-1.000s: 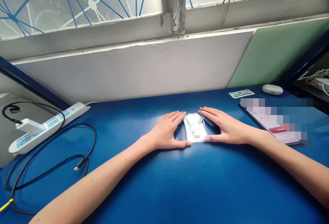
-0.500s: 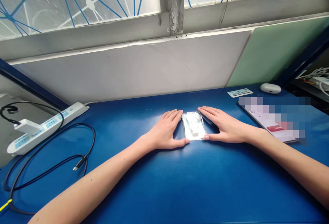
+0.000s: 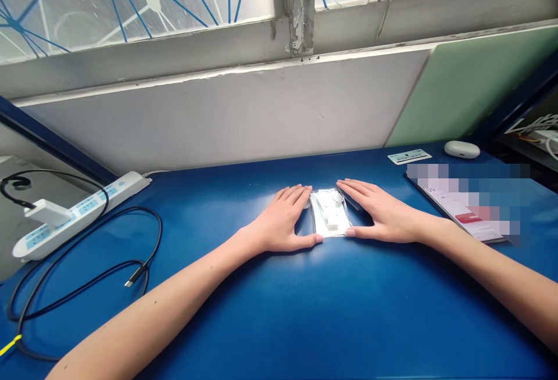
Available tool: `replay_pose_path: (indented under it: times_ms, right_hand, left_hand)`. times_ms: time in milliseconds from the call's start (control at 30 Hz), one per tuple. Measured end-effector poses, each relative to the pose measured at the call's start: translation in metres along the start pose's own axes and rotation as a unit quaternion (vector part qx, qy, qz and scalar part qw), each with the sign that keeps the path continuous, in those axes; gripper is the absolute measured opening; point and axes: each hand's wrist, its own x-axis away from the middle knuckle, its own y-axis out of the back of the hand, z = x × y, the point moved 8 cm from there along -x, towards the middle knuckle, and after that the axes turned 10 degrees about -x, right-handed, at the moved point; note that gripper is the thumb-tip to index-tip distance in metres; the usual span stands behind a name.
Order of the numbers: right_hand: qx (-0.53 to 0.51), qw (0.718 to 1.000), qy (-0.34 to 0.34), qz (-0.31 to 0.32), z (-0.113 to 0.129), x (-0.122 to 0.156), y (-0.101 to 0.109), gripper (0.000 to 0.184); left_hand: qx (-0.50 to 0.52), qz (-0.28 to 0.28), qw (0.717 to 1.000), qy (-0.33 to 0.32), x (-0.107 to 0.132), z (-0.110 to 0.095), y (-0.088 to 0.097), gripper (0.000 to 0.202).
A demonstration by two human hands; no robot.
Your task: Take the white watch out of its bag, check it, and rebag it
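Between my two hands a small clear plastic packet (image 3: 330, 217) lies flat on the blue table (image 3: 331, 304). Something white shows through its film, but its kind cannot be made out. My left hand (image 3: 286, 220) rests on the table at the packet's left side, fingers out straight and thumb tip at the lower left corner. On the other side lies my right hand (image 3: 378, 212), also open, with its thumb at the lower right corner and its fingertips by the upper right. Neither hand is closed round the packet. A dark thin object, partly hidden, lies beneath my right fingers.
On the left are a white power strip (image 3: 93, 205) with a plugged-in charger (image 3: 47, 213) and a looped black cable (image 3: 160, 232). To the right lie a phone-like slab (image 3: 468, 217) with a blurred screen, a small card (image 3: 410, 157) and a white earbud case (image 3: 462, 149). A wall panel (image 3: 239, 118) stands behind.
Both hands and the packet stay almost in place. The whole view has shifted very slightly.
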Motion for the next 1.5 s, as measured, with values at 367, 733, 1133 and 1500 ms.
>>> replay_pose_path:
  times_ms: [367, 733, 1133, 1500]
  right_hand:
    - [-0.018, 1.000, -0.005, 0.010, 0.002, -0.001, -0.001, 0.099]
    - [-0.117, 0.989, -0.064, -0.058, -0.006, -0.004, 0.019, 0.053]
    - [-0.088, 0.991, -0.032, -0.091, 0.009, -0.003, 0.027, 0.037]
    - [-0.055, 0.998, -0.008, -0.007, 0.009, 0.003, 0.016, 0.069]
  left_hand:
    - [0.012, -0.011, 1.000, -0.002, 0.000, 0.000, 0.001, 0.101]
    - [0.000, -0.025, 1.000, -0.006, 0.002, -0.002, 0.005, 0.087]
    - [0.028, -0.024, 0.999, 0.040, 0.001, 0.006, 0.001, 0.080]
    - [0.034, -0.022, 0.999, 0.008, 0.001, 0.002, 0.001, 0.083]
